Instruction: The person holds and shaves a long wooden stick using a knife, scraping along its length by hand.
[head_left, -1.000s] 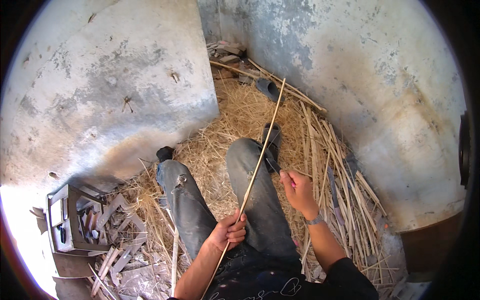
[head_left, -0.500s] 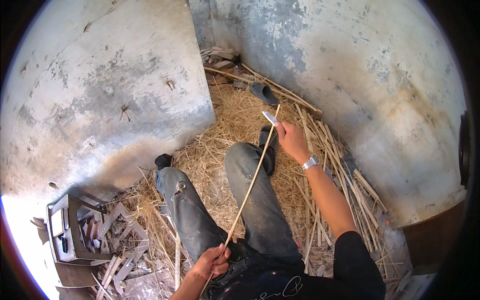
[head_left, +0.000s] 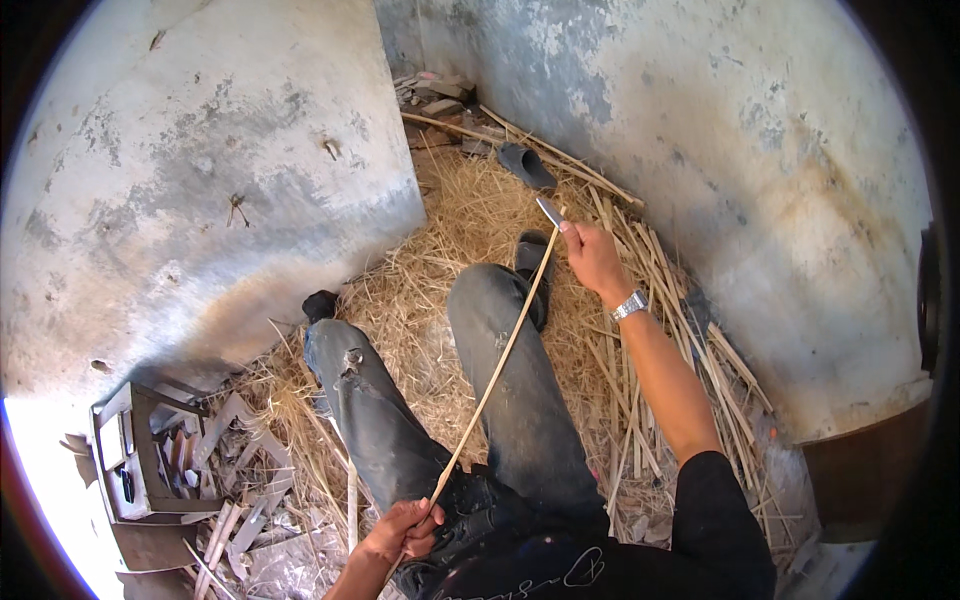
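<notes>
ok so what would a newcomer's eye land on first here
Probably the long pale stick slanting across the middle, held toward its lower end in the left hand. Close to its upper end, the right hand grips a shiny-bladed knife. Dry yellowish shavings spread out ahead, with long pale strips heaped along the right.

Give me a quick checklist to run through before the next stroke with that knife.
1. Left hand gripping the bamboo strip: ok, fingers closed around its near part.
2. Right hand holding the knife: ok, blade by the strip's far end.
3. Left hand away from the blade: ok, well down the strip.
4. Blade edge touching the strip: cannot tell.
5. Strip clear of the trousers: cannot tell; it crosses over the right leg in view.
6. Floor free of loose straw: not ok, strewn around the legs.
</notes>
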